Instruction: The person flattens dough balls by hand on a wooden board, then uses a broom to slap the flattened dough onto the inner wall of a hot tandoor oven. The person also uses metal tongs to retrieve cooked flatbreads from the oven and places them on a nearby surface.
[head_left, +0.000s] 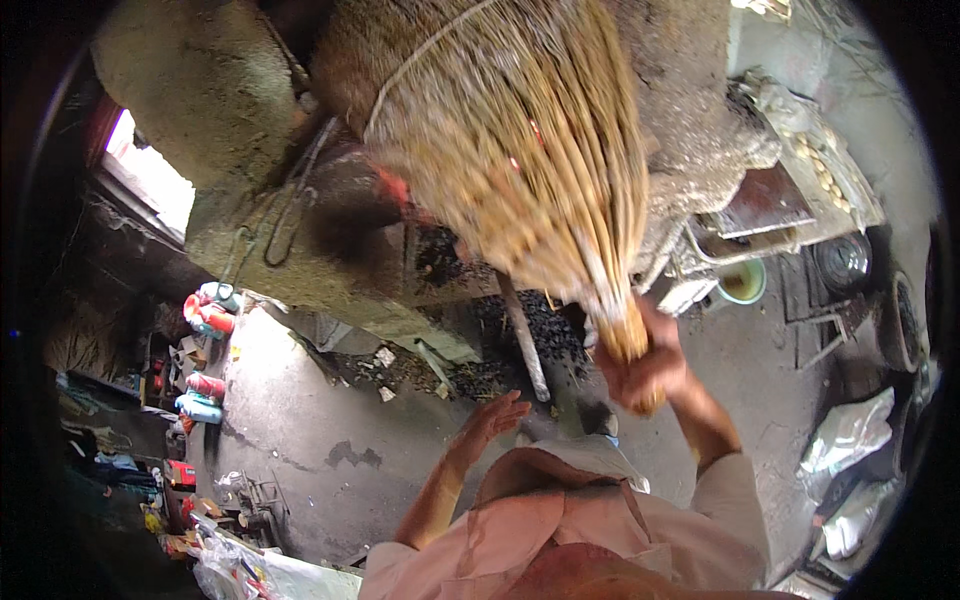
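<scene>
My right hand (664, 360) grips the bound handle of a large straw broom (540, 172). The broom is raised, with its bristles fanned out away from me over an earthen stove (352, 296). A cord runs across the bristles, and their far end looks blurred. My left hand (491, 424) is empty, fingers apart, in front of my body. Near it a rod (521, 337) leans over dark coal pieces (566, 330) on the floor. A reddish glow (394, 187) shows beside the broom, which hides much of the stove top.
Looped metal tools (289, 217) hang over the stove's left side. Right of it are a basin (741, 281) with liquid, a metal frame (821, 319) and a tray (825, 172) of pale round pieces. Plastic bags (851, 431) lie at right; thermos-like containers (214, 307) stand at left.
</scene>
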